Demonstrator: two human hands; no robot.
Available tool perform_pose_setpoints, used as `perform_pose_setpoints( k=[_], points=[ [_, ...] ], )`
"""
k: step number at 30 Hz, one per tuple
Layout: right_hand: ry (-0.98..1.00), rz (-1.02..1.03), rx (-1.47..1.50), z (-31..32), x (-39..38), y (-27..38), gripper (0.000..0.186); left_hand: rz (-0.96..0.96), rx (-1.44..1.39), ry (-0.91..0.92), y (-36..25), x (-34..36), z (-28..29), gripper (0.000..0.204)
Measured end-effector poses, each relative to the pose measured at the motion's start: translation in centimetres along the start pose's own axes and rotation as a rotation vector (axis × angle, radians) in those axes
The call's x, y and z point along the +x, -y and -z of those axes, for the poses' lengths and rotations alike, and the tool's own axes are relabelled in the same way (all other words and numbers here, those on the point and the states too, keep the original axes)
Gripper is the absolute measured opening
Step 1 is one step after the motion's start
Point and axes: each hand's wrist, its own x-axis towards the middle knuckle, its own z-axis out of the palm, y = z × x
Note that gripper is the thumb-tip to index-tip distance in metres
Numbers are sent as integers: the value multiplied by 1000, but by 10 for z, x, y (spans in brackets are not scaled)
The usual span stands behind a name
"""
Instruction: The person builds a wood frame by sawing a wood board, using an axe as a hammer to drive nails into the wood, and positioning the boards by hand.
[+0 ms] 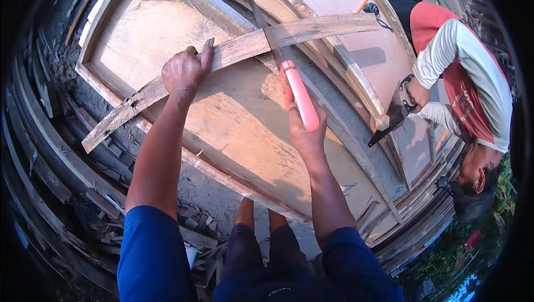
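L hand (186, 72): ours, gripping the worn, curved-looking plank (239, 50), L of blade.
R hand (307, 128): ours, wrapped round pink-red handle of our saw (273, 42).
Blade: across plank approx. mid-length, tip pointing up & slightly L.
Framed panel (239, 118): under our plank, light-brown sheet w/ wood rim.
Co-worker (470, 82): to our R, red/white top, holding 2nd saw (397, 114) nr. a wood strip's end.
Boards (41, 135): stacked far L.

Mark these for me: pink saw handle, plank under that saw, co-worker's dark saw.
Pink saw handle (302, 97): head view, mid-length of the grip's pink side.
Plank (239, 50): head view, upper face, between the left hand (184, 70) and the blade.
Co-worker's dark saw (395, 116): head view, on the blade.
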Motion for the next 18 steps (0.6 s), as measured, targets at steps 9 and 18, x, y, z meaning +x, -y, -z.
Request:
perform_pose_setpoints(
  k=[9,18],
  points=[
    [175,-131,-27,76,-130,0,64,3,9,-37,16,-2,1,75],
    [-25,65,7,-17,34,-13,22,-6,20,2,-6,1,-4,70]
  ],
)
